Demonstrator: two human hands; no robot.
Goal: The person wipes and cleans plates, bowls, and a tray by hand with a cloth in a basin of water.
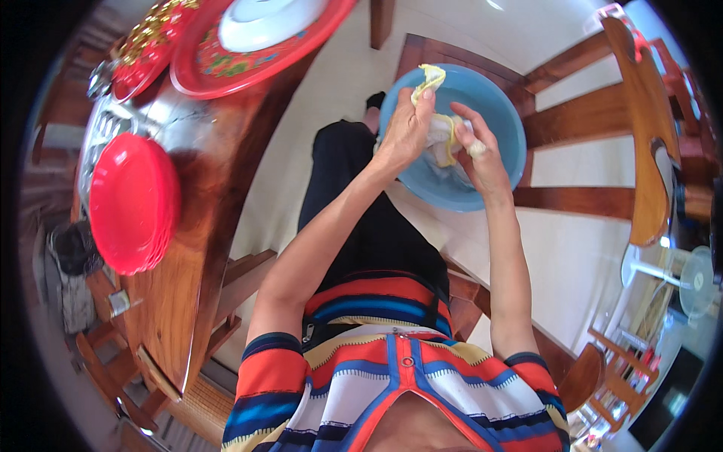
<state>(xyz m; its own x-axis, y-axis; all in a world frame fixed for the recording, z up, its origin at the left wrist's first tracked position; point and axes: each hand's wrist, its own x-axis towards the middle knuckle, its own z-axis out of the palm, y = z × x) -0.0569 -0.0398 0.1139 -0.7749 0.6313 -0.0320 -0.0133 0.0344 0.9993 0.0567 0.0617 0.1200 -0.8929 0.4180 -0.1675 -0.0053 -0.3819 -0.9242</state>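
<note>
A white cloth with yellow edging (443,135) is bunched between my two hands, over a round blue plastic basin (511,107). My left hand (408,121) is closed around it, and one yellow-edged corner sticks up past the thumb. At the cloth's right side, my right hand (483,155) holds it with the upper fingers loosely spread. A small white lump shows at a finger of that hand; whether it is a wrapping or cloth, I cannot tell. Water appears to lie in the basin, and the cloth's lower part hangs down into it.
The basin rests on a dark wooden stool or chair seat (421,51). Right of it stands a wooden chair back (627,113). On the wooden table (197,226) at left are stacked red plates (133,203) and a red patterned tray (186,79) under a white dish (271,22).
</note>
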